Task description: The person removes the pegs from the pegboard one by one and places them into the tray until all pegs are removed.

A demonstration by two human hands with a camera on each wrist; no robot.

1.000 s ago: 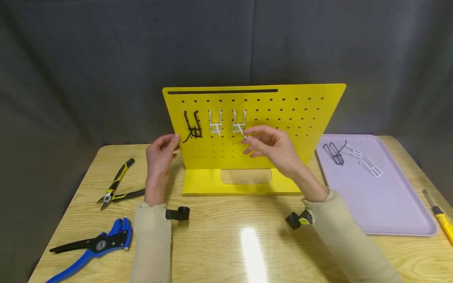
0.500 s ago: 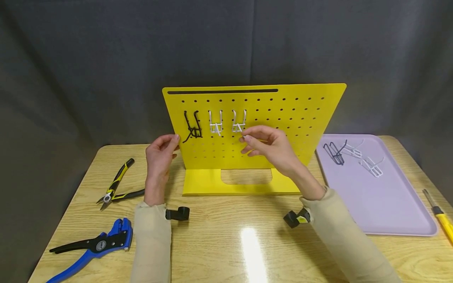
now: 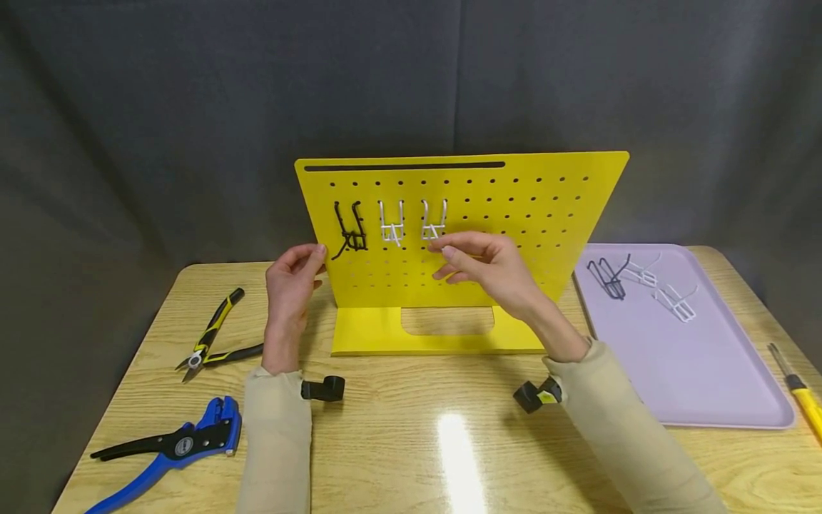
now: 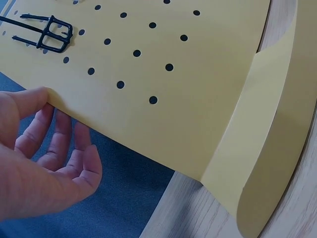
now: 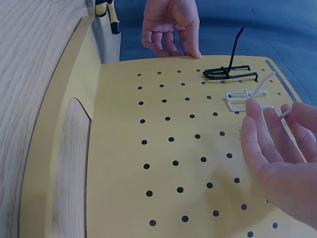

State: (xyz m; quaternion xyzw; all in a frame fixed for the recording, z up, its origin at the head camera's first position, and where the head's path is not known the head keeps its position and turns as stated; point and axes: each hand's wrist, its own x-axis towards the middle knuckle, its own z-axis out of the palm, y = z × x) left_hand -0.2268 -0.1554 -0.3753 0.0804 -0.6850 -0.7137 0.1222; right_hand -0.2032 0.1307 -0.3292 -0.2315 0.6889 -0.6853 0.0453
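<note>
A yellow pegboard stands upright on its flanged base. My left hand grips its left edge; in the left wrist view the thumb lies along the edge and the fingers go behind. A black double-wire hook and a white hook hang on the board's left part. Just right of them hangs another white hook, its top wires at the holes. My right hand pinches that hook's projecting prong between thumb and fingers, which hide much of it in the right wrist view.
A lilac tray on the right holds a black hook and two white hooks. A yellow-handled tool lies beyond it. At left lie diagonal cutters and a blue wire stripper. A dark curtain hangs behind.
My right hand has shifted slightly left along the prong, covering more of the right-hand white hook. The left hand stays on the board's edge.
</note>
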